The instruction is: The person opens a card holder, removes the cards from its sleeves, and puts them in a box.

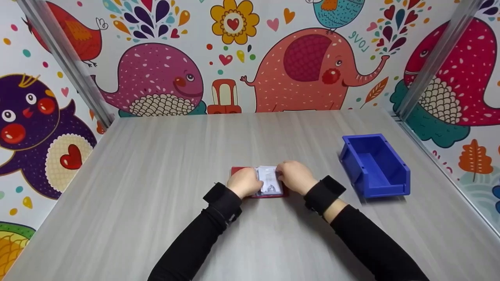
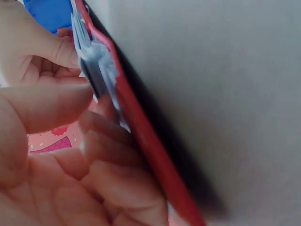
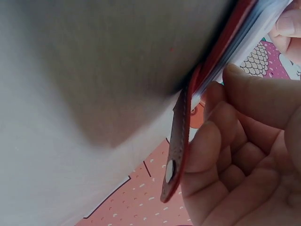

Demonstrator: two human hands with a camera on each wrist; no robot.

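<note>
A red card holder (image 1: pixel 236 170) lies spread on the table, its stack of clear sleeves (image 1: pixel 269 177) uppermost, with a pale printed card showing. My left hand (image 1: pixel 245 182) is over the holder's left side, thumb and forefinger pinching the left edge of the sleeves. In the left wrist view the red cover (image 2: pixel 141 127) runs beside its curled fingers. At the opposite edge, my right hand (image 1: pixel 297 176) pinches the sleeves between thumb and forefinger. A snap strap (image 3: pixel 178 146) sticks out from the cover beside the right fingers. The left hand hides part of the cover.
A blue plastic bin (image 1: pixel 357 171) stands on the table to the right of my right hand. Patterned walls (image 1: pixel 234 58) border the table at the back and sides, with metal posts (image 1: pixel 74 70) at the corners.
</note>
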